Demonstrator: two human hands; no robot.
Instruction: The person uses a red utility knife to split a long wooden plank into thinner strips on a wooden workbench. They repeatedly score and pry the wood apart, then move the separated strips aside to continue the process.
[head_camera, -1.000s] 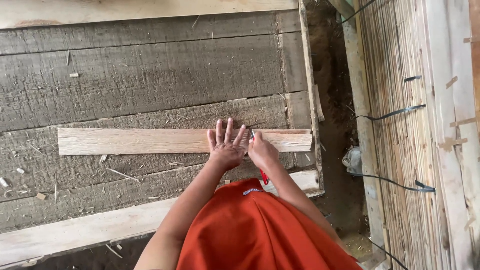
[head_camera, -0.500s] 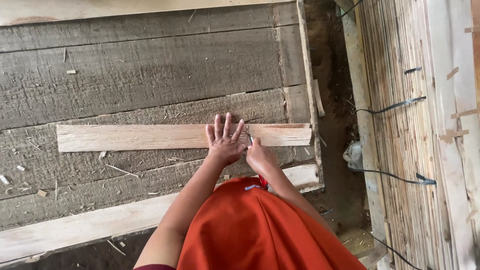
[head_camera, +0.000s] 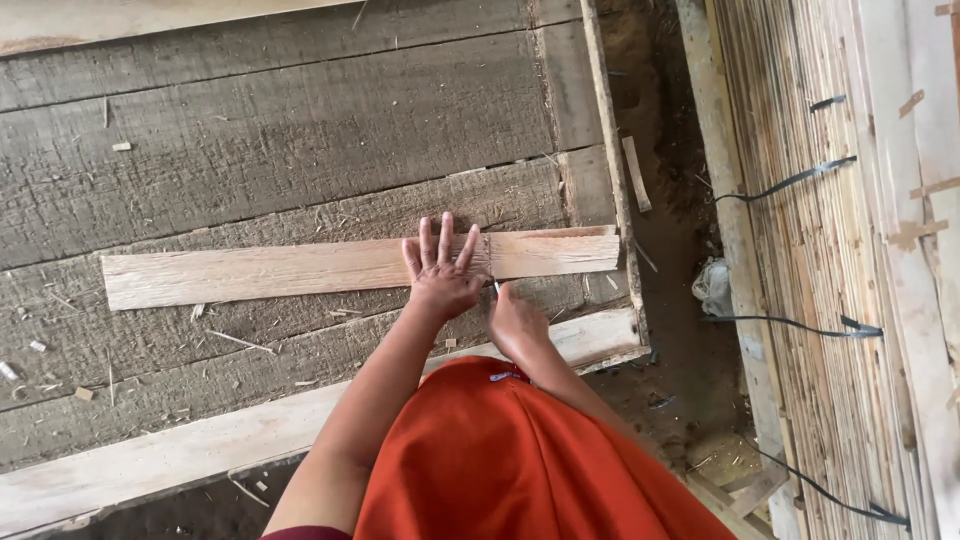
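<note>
On the grey plank platform (head_camera: 250, 120), a pale thin wood strip (head_camera: 300, 272) lies near its right edge, the left hand (head_camera: 442, 275) splayed flat on it, the right hand (head_camera: 515, 322) closed around a small tool (head_camera: 495, 288) at the strip's near edge, no finished cut visible yet.

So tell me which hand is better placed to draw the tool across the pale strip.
Right. The right hand already grips a thin tool at the pale wood strip beside the left hand, whose fingers lie flat on the strip, probably steadying it.
</note>
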